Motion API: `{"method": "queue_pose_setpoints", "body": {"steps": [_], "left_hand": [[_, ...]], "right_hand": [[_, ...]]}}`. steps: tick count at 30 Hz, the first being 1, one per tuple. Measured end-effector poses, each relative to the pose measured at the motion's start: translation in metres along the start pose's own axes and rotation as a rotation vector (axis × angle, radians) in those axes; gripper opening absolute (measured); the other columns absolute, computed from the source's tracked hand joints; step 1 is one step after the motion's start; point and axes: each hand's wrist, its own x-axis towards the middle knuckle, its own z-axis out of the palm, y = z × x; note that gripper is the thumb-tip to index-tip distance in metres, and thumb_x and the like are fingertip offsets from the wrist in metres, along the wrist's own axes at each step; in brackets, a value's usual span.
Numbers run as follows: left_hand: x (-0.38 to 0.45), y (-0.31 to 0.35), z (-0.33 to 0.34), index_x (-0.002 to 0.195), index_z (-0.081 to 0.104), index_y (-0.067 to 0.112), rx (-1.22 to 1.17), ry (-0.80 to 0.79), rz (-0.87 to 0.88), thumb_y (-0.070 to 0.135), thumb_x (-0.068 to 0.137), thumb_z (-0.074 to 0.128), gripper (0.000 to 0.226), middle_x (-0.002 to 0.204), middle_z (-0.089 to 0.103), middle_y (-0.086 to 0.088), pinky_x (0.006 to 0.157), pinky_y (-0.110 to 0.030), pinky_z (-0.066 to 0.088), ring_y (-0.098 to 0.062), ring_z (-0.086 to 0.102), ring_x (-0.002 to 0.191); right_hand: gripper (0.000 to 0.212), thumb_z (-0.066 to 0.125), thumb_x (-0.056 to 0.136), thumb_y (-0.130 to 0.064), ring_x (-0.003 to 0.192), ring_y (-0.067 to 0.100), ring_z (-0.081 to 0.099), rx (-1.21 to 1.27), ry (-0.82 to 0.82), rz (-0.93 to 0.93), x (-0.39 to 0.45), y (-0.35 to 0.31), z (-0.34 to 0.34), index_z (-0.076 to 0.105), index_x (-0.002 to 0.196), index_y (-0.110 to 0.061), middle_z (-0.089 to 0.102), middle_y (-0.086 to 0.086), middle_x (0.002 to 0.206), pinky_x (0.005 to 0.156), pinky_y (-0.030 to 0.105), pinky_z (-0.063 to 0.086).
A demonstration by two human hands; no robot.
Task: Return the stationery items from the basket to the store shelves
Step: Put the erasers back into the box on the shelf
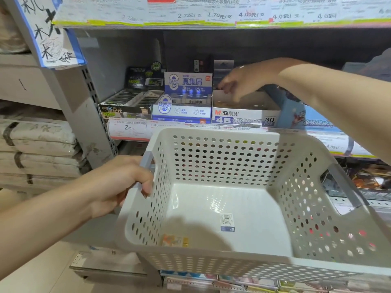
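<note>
One small orange packet (174, 240) lies left of the barcode sticker (227, 222) on the basket (213, 258) floor, apparently the last item to return. Left of the basket, the left hand (118, 185) curls round its grey handle (146, 166), keeping it level. Above the basket, the right hand (237, 85) reaches into the M&G eraser box (243, 116); whether its grip pinches anything, I cannot tell.

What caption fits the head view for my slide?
Left hand grips the white basket while the right hand reaches over the eraser box on the shelf.
</note>
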Motion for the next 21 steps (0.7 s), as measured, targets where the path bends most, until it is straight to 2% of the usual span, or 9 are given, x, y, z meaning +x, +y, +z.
{"method": "queue_pose_setpoints", "body": {"steps": [2,3,5,6,9,13,16,19,21], "left_hand": [[0.0,0.0,0.001,0.077,0.068,0.004,-0.01,-0.006,0.002,-0.002,0.041,0.052,0.04,0.072,0.064,-0.021,0.07,-0.042,0.044,-0.034,0.058,0.067],[0.0,0.0,0.001,0.081,0.068,0.002,-0.009,-0.009,0.002,-0.002,0.042,0.052,0.043,0.075,0.064,-0.023,0.072,-0.043,0.043,-0.035,0.058,0.069],[0.0,0.0,0.001,0.087,0.066,-0.001,0.0,-0.01,-0.004,-0.002,0.042,0.052,0.047,0.078,0.064,-0.024,0.072,-0.043,0.045,-0.036,0.059,0.071],[0.0,-0.001,0.001,0.086,0.066,0.0,0.003,-0.009,-0.005,-0.002,0.042,0.052,0.047,0.077,0.064,-0.024,0.071,-0.042,0.046,-0.036,0.059,0.07],[-0.001,0.0,0.001,0.087,0.065,-0.001,-0.002,-0.002,-0.009,-0.002,0.042,0.052,0.047,0.078,0.064,-0.023,0.072,-0.043,0.046,-0.036,0.059,0.071],[-0.001,0.001,0.0,0.096,0.061,-0.007,0.014,0.001,-0.019,-0.001,0.042,0.053,0.056,0.081,0.064,-0.025,0.076,-0.048,0.041,-0.037,0.058,0.074],[0.0,-0.001,0.0,0.094,0.063,-0.006,0.007,0.006,-0.022,-0.002,0.041,0.053,0.054,0.077,0.065,-0.022,0.073,-0.045,0.043,-0.036,0.058,0.072],[0.0,-0.002,-0.001,0.093,0.065,-0.004,-0.001,0.0,-0.013,-0.002,0.041,0.053,0.053,0.076,0.065,-0.022,0.074,-0.045,0.044,-0.035,0.058,0.072],[0.001,-0.002,-0.002,0.093,0.064,-0.004,-0.002,-0.005,-0.009,-0.002,0.042,0.053,0.053,0.079,0.065,-0.023,0.075,-0.046,0.044,-0.035,0.059,0.071]], "right_hand": [[0.036,0.053,0.086,-0.033,0.088,0.024,0.061,0.091,0.028,0.103,0.001,-0.003,0.005,0.062,0.11,-0.008,0.062,0.008,0.104,0.08,0.033,0.051],[0.04,0.051,0.087,-0.041,0.084,0.025,0.061,0.1,0.059,0.148,0.004,-0.002,0.01,0.062,0.104,-0.007,0.061,0.008,0.099,0.077,0.031,0.049],[0.053,0.048,0.089,-0.052,0.1,0.027,0.058,0.053,0.038,0.195,0.007,-0.007,0.018,0.057,0.12,-0.01,0.059,0.008,0.114,0.089,0.034,0.046],[0.055,0.049,0.09,-0.05,0.103,0.027,0.056,0.046,0.055,0.196,0.01,-0.007,0.024,0.054,0.127,-0.01,0.058,0.007,0.118,0.092,0.035,0.045],[0.045,0.052,0.093,-0.036,0.092,0.023,0.055,0.115,0.083,0.195,0.015,-0.01,0.029,0.055,0.125,-0.006,0.059,0.005,0.105,0.085,0.03,0.045],[0.034,0.057,0.092,-0.022,0.102,0.026,0.061,0.209,0.075,0.112,0.016,-0.007,0.028,0.061,0.123,-0.009,0.066,0.008,0.116,0.096,0.034,0.048],[0.032,0.06,0.09,-0.011,0.105,0.028,0.061,0.253,0.129,0.05,0.017,-0.005,0.031,0.064,0.121,-0.01,0.066,0.008,0.118,0.096,0.032,0.047],[0.031,0.063,0.088,-0.01,0.106,0.028,0.06,0.335,0.2,0.041,0.018,-0.003,0.037,0.066,0.119,-0.01,0.065,0.008,0.12,0.09,0.028,0.044],[0.03,0.063,0.088,-0.013,0.106,0.026,0.06,0.376,0.248,0.042,0.018,-0.002,0.041,0.066,0.118,-0.01,0.065,0.007,0.12,0.092,0.029,0.044]]}}
